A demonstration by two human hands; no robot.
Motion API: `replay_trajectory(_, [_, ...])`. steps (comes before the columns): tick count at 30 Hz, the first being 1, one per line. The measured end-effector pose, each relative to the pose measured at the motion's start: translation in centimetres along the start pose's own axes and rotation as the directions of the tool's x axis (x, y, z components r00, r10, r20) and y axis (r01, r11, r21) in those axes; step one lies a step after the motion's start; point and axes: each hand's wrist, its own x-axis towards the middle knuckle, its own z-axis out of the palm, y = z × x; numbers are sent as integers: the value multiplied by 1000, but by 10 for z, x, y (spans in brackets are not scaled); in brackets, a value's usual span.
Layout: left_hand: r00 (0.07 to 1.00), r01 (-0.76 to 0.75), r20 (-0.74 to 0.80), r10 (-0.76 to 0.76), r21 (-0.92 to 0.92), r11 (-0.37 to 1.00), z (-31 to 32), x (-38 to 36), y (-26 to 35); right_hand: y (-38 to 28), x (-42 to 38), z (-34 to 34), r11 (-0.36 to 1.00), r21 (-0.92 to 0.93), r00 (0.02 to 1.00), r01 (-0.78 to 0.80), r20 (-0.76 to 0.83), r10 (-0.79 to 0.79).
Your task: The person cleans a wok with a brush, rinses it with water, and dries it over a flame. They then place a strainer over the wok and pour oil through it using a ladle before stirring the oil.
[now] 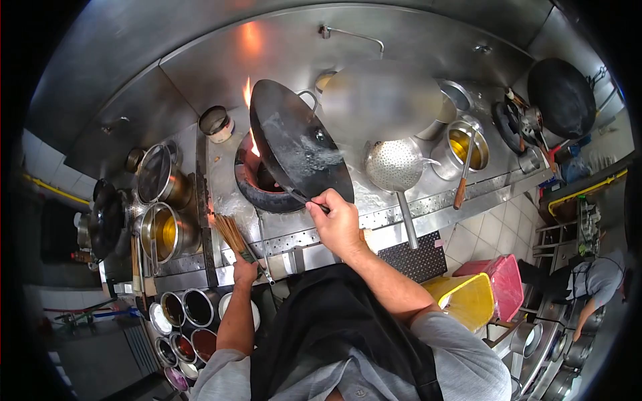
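My right hand [336, 224] is closed around the handle of a black wok [301, 144]. The wok is tipped up steeply on its side, its inside wet with a pale, shiny streak. Behind and below it, a burner ring [251, 190] shows at the wok's left, with an orange flame [251, 137] rising beside the rim. In my left hand [245, 269] is a bamboo wok brush [231, 235], gripped at its bound end. Its bristles point up and left, apart from the wok. Just right of the brush, a thin metal rod or handle [263, 250] lies across the stove edge.
A perforated strainer [394, 164] rests right of the wok. Pots of yellow liquid stand at the right [438, 157] and left [179, 234]. Several sauce containers [199, 307] sit lower left. Yellow [461, 297] and pink [505, 287] bins stand right. A co-worker [595, 284] is at far right.
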Motion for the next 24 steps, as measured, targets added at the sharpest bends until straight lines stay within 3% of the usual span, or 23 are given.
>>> replay_trajectory(4, [1000, -2, 25, 5, -99, 995, -9, -13, 5, 3, 4, 2, 999, 27, 999, 29, 12, -29])
replay_trajectory(7, [998, 46, 46, -41, -111, 993, -11, -19, 9, 6, 3, 10, 988, -67, 984, 140, 116, -132])
replay_trajectory(9, [996, 88, 36, -84, -103, 991, -7, -15, 5, 27, 2, 22, 891, -202, 902, 406, 244, -356])
replay_trajectory(10, [995, 95, 26, -92, -286, 954, -6, -13, -1, 39, 4, 26, 852, -240, 870, 466, 300, -392])
replay_trajectory(11, [995, 95, 14, -100, -459, 884, -7, -11, -4, 53, 7, 32, 849, -234, 865, 474, 304, -399])
replay_trajectory(12, [986, 165, 103, -131, -687, 708, -37, -37, 16, 66, 11, 39, 798, -271, 817, 539, 398, -417])
replay_trajectory(14, [986, 167, 147, -82, -914, 370, -48, -21, -8, 83, 14, 53, 730, -301, 739, 614, 544, -397])
replay_trajectory(15, [986, 164, 164, -11, -976, 146, -66, -23, -6, 85, 16, 60, 728, -291, 731, 621, 551, -404])
replay_trajectory(18, [998, -38, -35, -56, -998, -54, -131, -27, 14, 95, 23, 81, 707, -331, 702, 625, 634, -324])
replay_trajectory(19, [991, -133, -133, -4, -987, -91, -170, -33, 37, 101, 26, 89, 726, -363, 720, 584, 645, -257])
replay_trajectory(22, [924, -315, -315, 215, -948, -38, -277, -12, 87, 109, 31, 107, 757, -420, 736, 501, 666, -118])
replay_trajectory(24, [900, -427, -373, 227, -861, 275, -344, -1, 140, 113, 30, 115, 768, -447, 737, 459, 674, -49])
